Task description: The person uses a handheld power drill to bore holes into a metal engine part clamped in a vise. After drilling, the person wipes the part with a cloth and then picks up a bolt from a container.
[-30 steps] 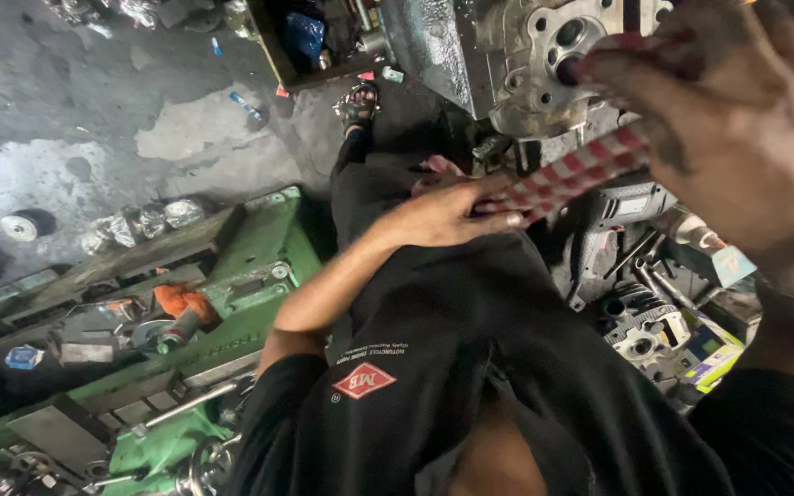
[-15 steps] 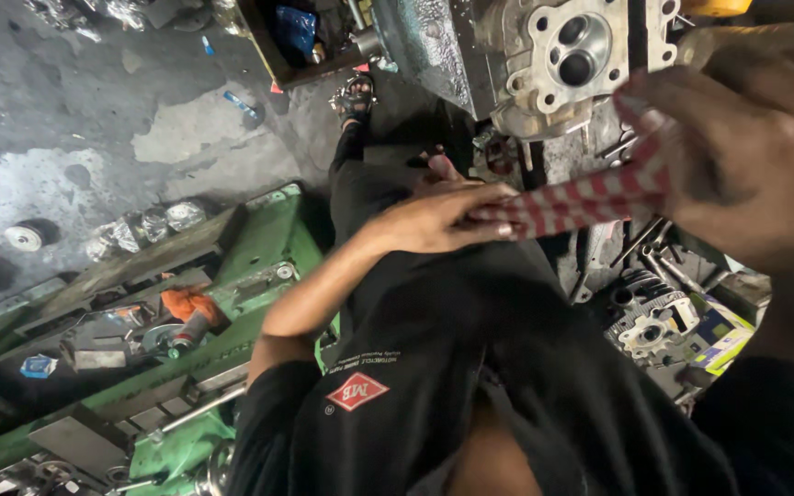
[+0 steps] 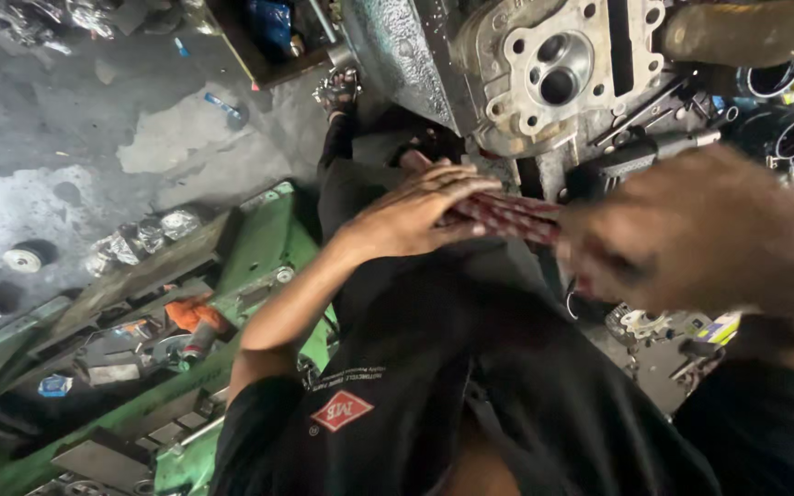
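1. Left hand point(image 3: 415, 216) lies flat with fingers stretched along the red patterned cloth point(image 3: 507, 218), pressing rather than clasping; no closed grip.
2. Right hand point(image 3: 700, 234) is blurred; grip looks closed on the cloth's other end, but I cannot tell.
3. Cloth spans between both hands, just below the grey cylinder head point(image 3: 562, 73).
4. Risk: cloth could snag on the head's edges or slip from the flat left hand.
5. Labels: red diamond patch point(image 3: 342, 411) on black shirt; yellow-white box point(image 3: 719, 328) lower right.

Black short-sleeved shirt point(image 3: 434, 386), red diamond-shaped chest badge point(image 3: 342, 411) with small pale lettering above it, bare left forearm point(image 3: 291, 303), no gloves, right hand point(image 3: 700, 234) blurred, black right sleeve point(image 3: 765, 432)
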A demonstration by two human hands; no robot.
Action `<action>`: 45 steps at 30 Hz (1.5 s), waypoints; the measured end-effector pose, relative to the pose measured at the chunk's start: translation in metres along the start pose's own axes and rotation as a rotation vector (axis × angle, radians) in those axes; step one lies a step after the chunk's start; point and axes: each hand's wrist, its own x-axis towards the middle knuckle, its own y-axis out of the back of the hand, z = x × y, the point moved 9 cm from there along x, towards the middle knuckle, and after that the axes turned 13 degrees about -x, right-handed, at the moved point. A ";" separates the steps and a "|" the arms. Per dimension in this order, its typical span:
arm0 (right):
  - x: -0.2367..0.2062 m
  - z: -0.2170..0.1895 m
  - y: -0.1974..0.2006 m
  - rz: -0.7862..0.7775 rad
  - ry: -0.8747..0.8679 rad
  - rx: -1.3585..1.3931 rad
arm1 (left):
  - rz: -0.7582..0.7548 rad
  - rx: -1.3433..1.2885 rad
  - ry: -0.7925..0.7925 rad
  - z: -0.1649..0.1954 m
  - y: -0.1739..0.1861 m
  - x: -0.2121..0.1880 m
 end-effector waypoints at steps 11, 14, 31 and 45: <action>0.044 -0.032 -0.004 0.673 0.129 0.731 | 0.017 -0.446 -0.004 0.015 0.039 -0.006; 0.042 -0.030 -0.018 0.744 0.093 0.767 | -0.076 -0.401 0.039 0.004 0.038 -0.007; 0.038 0.005 -0.109 0.985 0.006 0.788 | -0.408 -0.918 -0.279 0.041 0.047 -0.014; -0.020 0.045 -0.129 1.088 0.150 0.492 | -0.295 -0.753 -0.434 0.068 0.053 -0.062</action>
